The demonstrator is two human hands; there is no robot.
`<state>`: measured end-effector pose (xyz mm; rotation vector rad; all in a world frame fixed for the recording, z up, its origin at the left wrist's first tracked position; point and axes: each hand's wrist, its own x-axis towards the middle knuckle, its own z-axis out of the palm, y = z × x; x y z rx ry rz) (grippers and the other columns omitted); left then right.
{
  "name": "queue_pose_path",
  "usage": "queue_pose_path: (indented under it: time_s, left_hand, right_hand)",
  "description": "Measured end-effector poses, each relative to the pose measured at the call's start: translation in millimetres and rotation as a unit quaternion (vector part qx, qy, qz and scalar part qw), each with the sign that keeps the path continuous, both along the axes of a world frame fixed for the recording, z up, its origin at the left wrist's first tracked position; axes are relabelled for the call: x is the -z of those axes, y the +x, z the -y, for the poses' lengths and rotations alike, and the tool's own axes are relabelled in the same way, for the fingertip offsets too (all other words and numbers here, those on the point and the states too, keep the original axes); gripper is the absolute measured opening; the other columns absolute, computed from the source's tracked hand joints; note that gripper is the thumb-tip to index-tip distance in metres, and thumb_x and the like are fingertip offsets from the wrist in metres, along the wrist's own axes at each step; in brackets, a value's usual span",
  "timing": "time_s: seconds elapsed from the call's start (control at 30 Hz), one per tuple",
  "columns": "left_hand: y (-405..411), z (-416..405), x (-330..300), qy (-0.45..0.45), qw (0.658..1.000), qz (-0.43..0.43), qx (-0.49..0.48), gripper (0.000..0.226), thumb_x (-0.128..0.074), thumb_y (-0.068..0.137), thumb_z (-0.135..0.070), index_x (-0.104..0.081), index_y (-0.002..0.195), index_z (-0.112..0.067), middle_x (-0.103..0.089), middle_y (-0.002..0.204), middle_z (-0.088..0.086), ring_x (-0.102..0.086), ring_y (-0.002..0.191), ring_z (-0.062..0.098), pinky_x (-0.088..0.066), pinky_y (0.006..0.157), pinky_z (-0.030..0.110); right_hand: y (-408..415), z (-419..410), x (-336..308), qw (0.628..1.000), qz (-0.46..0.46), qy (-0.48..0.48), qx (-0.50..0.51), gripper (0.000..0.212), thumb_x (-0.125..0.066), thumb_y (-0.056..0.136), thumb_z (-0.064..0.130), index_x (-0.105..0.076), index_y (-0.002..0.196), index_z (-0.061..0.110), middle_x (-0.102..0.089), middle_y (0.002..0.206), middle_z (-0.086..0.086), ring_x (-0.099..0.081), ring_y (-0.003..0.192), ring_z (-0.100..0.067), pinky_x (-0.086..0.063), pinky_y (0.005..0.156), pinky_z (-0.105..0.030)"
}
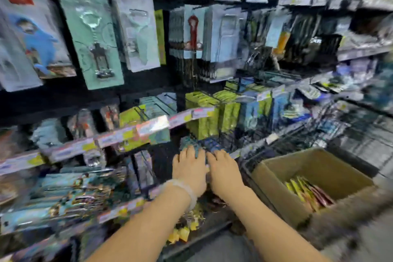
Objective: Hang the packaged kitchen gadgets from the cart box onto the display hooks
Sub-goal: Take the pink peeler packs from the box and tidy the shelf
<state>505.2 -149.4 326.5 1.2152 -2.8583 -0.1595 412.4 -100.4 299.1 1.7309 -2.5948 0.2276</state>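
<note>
Beside packed display hooks [148, 110], cardboard box [276, 195] holds yellow and red packets [306, 193]; both hands' grasp unclear

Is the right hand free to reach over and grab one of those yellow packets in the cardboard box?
Probably yes. The right hand is just left of the open-topped cardboard box, nothing lies over the yellow packets, though both hands seem busy with blue packages.
</note>
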Motion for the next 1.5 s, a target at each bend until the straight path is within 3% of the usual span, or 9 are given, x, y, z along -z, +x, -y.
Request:
queue_pose_path:
  time_s: [0.13,0.27,0.47,0.63,0.9,1.07,1.3,1.5]
  left_hand:
    - [-59.0,-54.4,29.9,0.012,0.998,0.021,0.05,0.067,-0.055,0.087,-0.022,-0.022,0.144,-0.017,-0.026,0.147,0.012,-0.024,0.137,0.031,-0.025,0.11,0.041]
    - [-107.6,-94.4,50.9,0.066,0.991,0.065,0.095,0.073,-0.053,0.091,-0.022,-0.01,0.15,-0.017,-0.007,0.157,0.013,-0.006,0.145,0.032,-0.013,0.116,0.044]
    - [-168.2,-111.6,77.6,0.075,0.983,0.086,0.142,0.068,-0.051,0.091,-0.024,-0.014,0.149,-0.017,-0.011,0.156,0.013,-0.009,0.144,0.031,-0.014,0.116,0.042]
    - [-226.1,-107.2,100.8,0.085,0.977,0.101,0.165,0.073,-0.053,0.09,-0.025,-0.012,0.15,-0.017,-0.011,0.156,0.012,-0.008,0.145,0.029,-0.014,0.116,0.042]
    - [-332.5,-62.4,127.8,0.12,0.971,0.128,0.161,0.069,-0.053,0.091,-0.028,-0.017,0.149,-0.016,-0.017,0.154,0.013,-0.015,0.142,0.032,-0.019,0.115,0.043]
    - [-393.4,-30.8,138.7,0.129,0.971,0.134,0.15,0.064,-0.05,0.093,-0.025,-0.019,0.148,-0.016,-0.02,0.154,0.013,-0.02,0.141,0.034,-0.024,0.113,0.045]
    - [-445.2,-17.8,161.8,0.144,0.966,0.163,0.14,0.059,-0.055,0.092,-0.028,-0.026,0.143,-0.015,-0.018,0.154,0.013,-0.021,0.14,0.032,-0.024,0.112,0.043]
    - [-485.7,-23.3,192.7,0.161,0.959,0.211,0.104,0.06,-0.052,0.092,-0.029,-0.024,0.144,-0.021,-0.023,0.151,0.011,-0.023,0.139,0.032,-0.023,0.113,0.049]
  right_hand:
    - [-48.0,-69.5,32.4,0.998,0.031,0.014,0.056,0.062,-0.051,0.089,0.018,-0.025,0.145,0.01,-0.033,0.145,-0.013,-0.028,0.136,-0.031,-0.031,0.106,-0.039]
    - [-89.4,-118.5,57.9,0.993,0.063,0.01,0.102,0.056,-0.049,0.091,0.02,-0.03,0.143,0.012,-0.037,0.141,-0.012,-0.03,0.135,-0.033,-0.03,0.106,-0.039]
    - [-143.1,-144.8,82.2,0.984,0.092,0.051,0.142,0.06,-0.048,0.091,0.023,-0.023,0.146,0.015,-0.031,0.146,-0.011,-0.025,0.137,-0.029,-0.024,0.108,-0.037]
    - [-197.7,-145.5,100.9,0.975,0.116,0.075,0.172,0.06,-0.048,0.092,0.024,-0.023,0.146,0.015,-0.029,0.146,-0.013,-0.022,0.138,-0.031,-0.026,0.108,-0.039]
    - [-317.8,-120.7,124.5,0.96,0.129,0.123,0.216,0.044,-0.046,0.095,0.022,-0.037,0.137,0.014,-0.04,0.138,-0.012,-0.035,0.129,-0.032,-0.033,0.103,-0.039]
    - [-388.0,-112.6,127.9,0.952,0.136,0.139,0.238,0.045,-0.047,0.094,0.029,-0.039,0.134,0.01,-0.041,0.135,-0.016,-0.041,0.123,-0.034,-0.037,0.096,-0.037]
    - [-445.6,-103.3,157.5,0.939,0.18,0.164,0.243,0.052,-0.05,0.092,0.019,-0.031,0.14,0.013,-0.037,0.139,-0.013,-0.034,0.129,-0.032,-0.033,0.102,-0.039]
    - [-496.5,-91.2,197.1,0.931,0.225,0.206,0.203,0.056,-0.051,0.091,0.015,-0.03,0.142,0.011,-0.035,0.141,-0.014,-0.031,0.131,-0.033,-0.033,0.104,-0.039]
